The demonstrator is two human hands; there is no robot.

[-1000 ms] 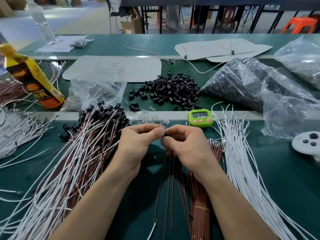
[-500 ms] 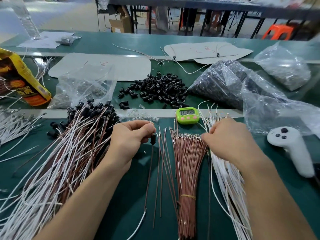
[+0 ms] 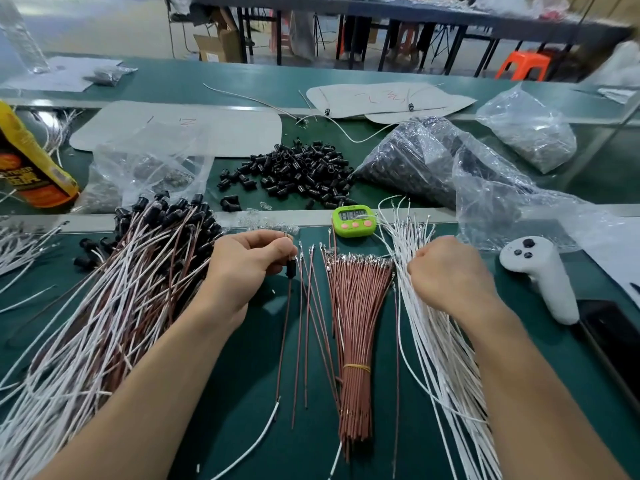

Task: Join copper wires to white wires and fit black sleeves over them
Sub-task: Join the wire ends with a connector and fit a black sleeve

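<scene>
A second ago both hands met just below the green digital timer (image 3: 353, 221). Now the right hand (image 3: 450, 275) has swung out to the loose fan of white insulated wires (image 3: 440, 358), which lies on the green-topped desk (image 3: 242, 427) below and right of the timer. Its fingers curl down among the strands, but I cannot tell whether that grip has caught one. The left hand (image 3: 246, 268), below-left of the timer, keeps a closed pinch grip on a thin copper-coloured wire (image 3: 284, 334) carrying a small black plastic sleeve (image 3: 290, 270). Probably a white partner is being fetched for joining.
</scene>
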